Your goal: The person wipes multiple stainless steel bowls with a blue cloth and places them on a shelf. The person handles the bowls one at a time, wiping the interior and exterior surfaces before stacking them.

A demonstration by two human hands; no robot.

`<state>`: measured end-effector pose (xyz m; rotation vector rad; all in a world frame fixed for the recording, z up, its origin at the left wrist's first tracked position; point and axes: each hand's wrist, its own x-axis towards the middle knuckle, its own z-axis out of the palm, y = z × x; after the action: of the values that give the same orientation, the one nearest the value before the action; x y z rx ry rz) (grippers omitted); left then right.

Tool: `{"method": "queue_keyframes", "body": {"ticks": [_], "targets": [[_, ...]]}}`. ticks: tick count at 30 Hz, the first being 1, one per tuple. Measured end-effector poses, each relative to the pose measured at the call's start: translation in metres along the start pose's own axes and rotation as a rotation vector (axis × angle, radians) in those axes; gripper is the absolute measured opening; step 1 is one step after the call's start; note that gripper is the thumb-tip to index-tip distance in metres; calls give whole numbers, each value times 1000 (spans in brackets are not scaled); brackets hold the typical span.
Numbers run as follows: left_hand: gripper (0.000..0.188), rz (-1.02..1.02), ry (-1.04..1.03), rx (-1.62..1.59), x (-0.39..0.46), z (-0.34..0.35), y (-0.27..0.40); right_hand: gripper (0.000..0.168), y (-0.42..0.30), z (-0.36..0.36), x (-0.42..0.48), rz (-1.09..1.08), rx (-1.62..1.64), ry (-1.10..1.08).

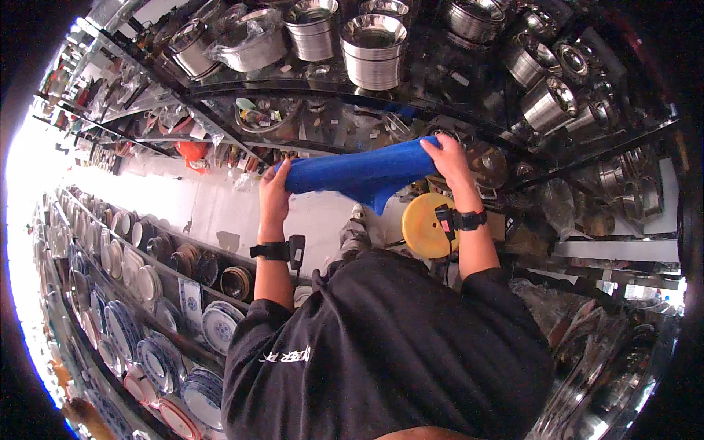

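Observation:
A blue cloth point(360, 168) is stretched between my two hands in front of my body, with a loose corner hanging down near its middle. My left hand point(275, 190) grips its left end, thumb on top. The right end is pinched in my right hand point(446, 157), which is raised a little higher in the picture. Each wrist wears a black strap with a small device. Behind the cloth is a glass shelf, and below its loose corner the floor and one of my shoes point(358, 213) show.
Stainless steel pots point(374, 60) stand on the upper glass shelf ahead. A round yellow stool point(423, 225) stands by my right forearm. Racks of plates point(220, 327) line the left side. An orange-red bag point(192, 154) hangs by the lower shelf. Plastic-wrapped wares point(591, 363) lie at right.

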<state>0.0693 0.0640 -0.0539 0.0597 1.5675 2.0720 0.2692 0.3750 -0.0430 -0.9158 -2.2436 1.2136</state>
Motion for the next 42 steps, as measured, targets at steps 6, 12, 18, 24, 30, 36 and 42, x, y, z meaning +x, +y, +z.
{"method": "queue_keyframes", "body": {"ticks": [6,12,18,24,30,36,42], "targets": [[20,204,236,177,-1,-16,2,15,-5,5,2,32,474,-64],[25,480,15,334,0,-33,14,25,-17,1,3,-99,252,-331],[34,600,-18,395,-12,-39,25,39,-47,1,6,-526,-157,-253],[39,637,41,735,-3,-66,16,28,-66,7,12,-535,-262,-368],[19,585,93,1030,-5,-74,25,14,-50,9,19,-376,-262,-355],[22,590,63,1105,2,-75,19,22,-33,14,25,-220,-405,-304],[31,571,199,937,-12,10,14,33,-53,51,-1,-200,-328,-325]]}}
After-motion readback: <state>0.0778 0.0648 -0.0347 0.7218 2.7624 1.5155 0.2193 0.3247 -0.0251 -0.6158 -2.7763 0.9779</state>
